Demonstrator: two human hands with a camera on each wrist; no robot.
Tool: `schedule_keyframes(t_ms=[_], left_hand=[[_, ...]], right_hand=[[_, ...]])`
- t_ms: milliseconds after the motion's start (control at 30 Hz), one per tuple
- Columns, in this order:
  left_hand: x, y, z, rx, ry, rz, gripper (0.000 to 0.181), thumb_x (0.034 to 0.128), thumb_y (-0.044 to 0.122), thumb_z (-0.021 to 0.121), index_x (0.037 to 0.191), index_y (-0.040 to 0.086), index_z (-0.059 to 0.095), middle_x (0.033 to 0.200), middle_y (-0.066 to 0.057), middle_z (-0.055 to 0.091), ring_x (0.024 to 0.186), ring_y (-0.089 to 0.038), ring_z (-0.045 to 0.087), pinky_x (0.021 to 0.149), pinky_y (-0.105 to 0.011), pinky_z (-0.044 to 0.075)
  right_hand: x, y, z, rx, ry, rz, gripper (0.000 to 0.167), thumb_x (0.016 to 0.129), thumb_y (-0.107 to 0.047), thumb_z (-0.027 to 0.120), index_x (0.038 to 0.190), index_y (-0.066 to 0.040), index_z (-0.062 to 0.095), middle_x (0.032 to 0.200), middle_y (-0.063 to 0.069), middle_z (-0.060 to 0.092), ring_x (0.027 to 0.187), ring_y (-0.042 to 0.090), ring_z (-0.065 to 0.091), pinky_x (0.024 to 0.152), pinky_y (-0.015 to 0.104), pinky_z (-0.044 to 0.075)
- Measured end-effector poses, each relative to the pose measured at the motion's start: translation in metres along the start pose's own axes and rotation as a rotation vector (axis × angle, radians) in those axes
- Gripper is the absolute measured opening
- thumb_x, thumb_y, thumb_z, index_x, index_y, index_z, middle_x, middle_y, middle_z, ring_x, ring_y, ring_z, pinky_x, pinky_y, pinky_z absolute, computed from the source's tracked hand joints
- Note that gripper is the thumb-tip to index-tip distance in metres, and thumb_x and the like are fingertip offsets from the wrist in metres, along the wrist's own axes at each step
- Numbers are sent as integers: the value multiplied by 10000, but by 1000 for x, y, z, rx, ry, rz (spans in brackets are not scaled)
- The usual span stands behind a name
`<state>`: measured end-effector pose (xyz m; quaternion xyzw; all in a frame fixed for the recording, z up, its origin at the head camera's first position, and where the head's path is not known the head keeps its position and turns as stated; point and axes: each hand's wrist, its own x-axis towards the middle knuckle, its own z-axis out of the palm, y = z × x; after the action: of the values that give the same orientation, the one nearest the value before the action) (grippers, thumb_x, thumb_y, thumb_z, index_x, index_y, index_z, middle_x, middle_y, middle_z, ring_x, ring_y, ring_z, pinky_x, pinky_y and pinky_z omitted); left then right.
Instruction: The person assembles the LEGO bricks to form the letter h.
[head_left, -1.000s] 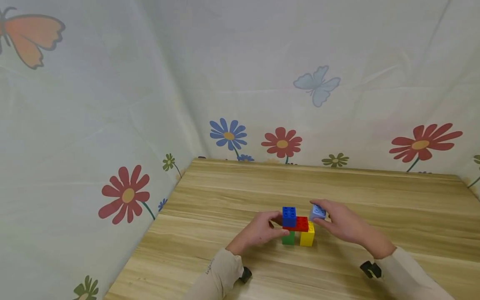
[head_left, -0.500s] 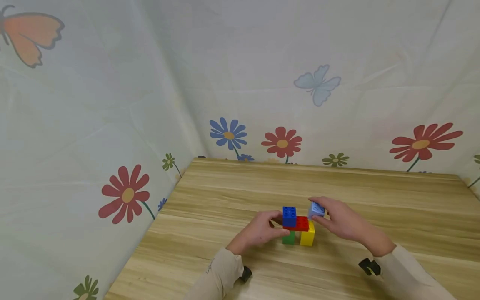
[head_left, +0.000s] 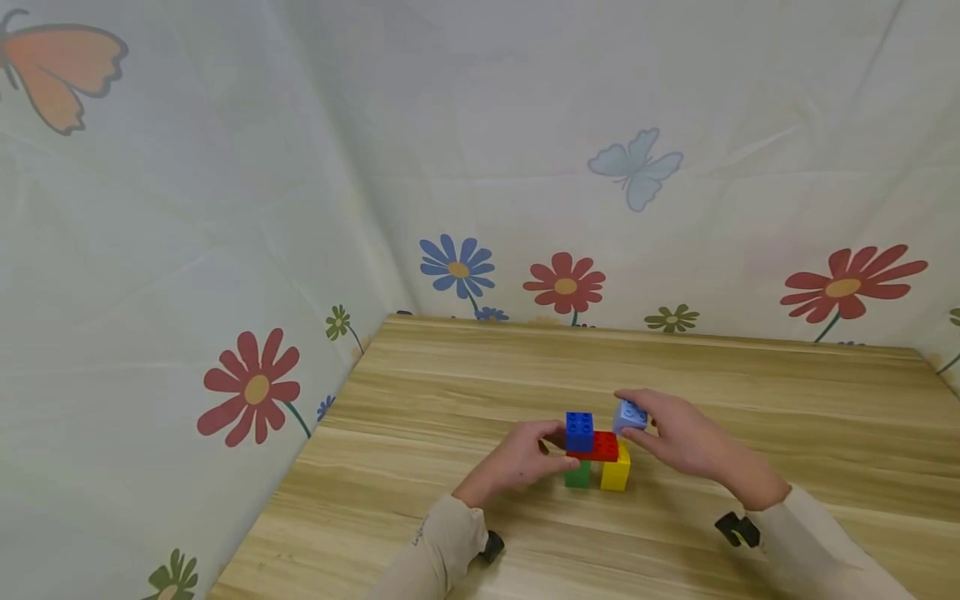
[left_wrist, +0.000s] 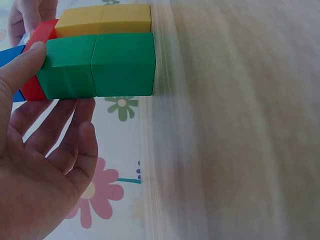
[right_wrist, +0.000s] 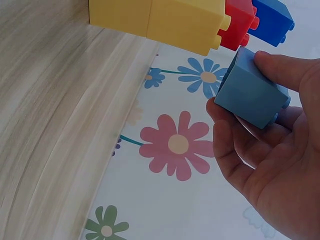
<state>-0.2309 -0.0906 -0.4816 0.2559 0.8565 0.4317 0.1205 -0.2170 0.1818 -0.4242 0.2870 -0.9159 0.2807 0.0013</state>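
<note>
A small bridge of toy building bricks stands on the table. Stacked green bricks [left_wrist: 120, 65] and stacked yellow bricks [head_left: 615, 473] form its two legs. Across them lies a red brick [head_left: 606, 447], with a dark blue brick [head_left: 579, 433] on its left end. My left hand [head_left: 517, 457] grips the bridge at the left, thumb near the joint of green and red, fingers behind. To the right, my right hand [head_left: 686, 437] pinches a light blue brick [right_wrist: 252, 90] between thumb and fingers. In the right wrist view this brick is tilted and apart from the bridge, its hollow underside partly visible.
The wooden table [head_left: 465, 375] extends around the bridge, its back edge meeting a pale wall cloth [head_left: 510, 150] printed with flowers and butterflies. Black wrist devices [head_left: 738, 530] sit below both sleeves.
My right hand has moved slightly left and away from me with the light blue brick, which is tilted a little more. The left hand and the bridge have stayed in place.
</note>
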Motion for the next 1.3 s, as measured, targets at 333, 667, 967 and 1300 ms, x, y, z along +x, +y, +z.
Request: schedule_keyframes(t_ms=[333,667,967,1300], left_hand=[[1,1,0,-2,-4,3,308,977,219,795,1254,101,731,1126,21,751,1018,-60,639,877,-246,521],[1,3,-1,-7,-11,16,320,977,213,796,1268,104,722,1136,13,751,1031,-99,650,871,-237,524],[1,5,-2,-5,-15,20,336,986,222,786,1295,108,718,1160,7,752,1036,-98,653,870,-235,522],[1,4,-2,-5,-11,34,317,981,223,793,1271,115,725,1139,22,754,1011,-62,646,863,-236,526]], right_hand=[[2,-5,-3,-7,0,-35,521,1010,-173,735,1457,28,558,1374,249,644,1132,369,672,952,560,570],[8,-15,-5,-1,20,-93,533,1012,-150,727,1482,18,539,1308,206,659,1061,313,680,886,490,607],[8,-25,-5,19,76,-109,565,1011,-157,731,1505,13,516,1203,137,644,963,198,633,816,363,616],[9,-37,1,111,142,-84,502,995,-143,756,1392,42,510,1139,104,647,931,180,579,788,286,567]])
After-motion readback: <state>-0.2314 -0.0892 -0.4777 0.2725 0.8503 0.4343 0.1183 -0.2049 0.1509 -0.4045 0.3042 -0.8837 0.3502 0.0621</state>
